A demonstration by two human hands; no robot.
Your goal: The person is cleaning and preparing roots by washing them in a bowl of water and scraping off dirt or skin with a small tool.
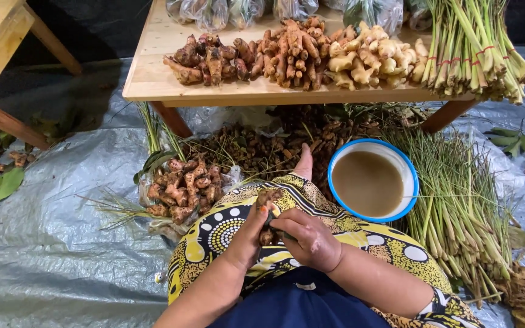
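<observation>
I see my 2 hands closed over my lap, the left hand (pixel 251 234) gripping a knobbly brown root piece (pixel 268 197) and the right hand (pixel 308 238) clasped on its lower end, beside a blue-rimmed white bowl of murky water (pixel 373 180), below the wooden counter (pixel 153 79).

Both bare forearms were drawn in over the lap. The left hand (pixel 251 234) was curled shut, fingers bent inward, and the right hand (pixel 308 238) was closed just beside it, knuckles raised.
</observation>
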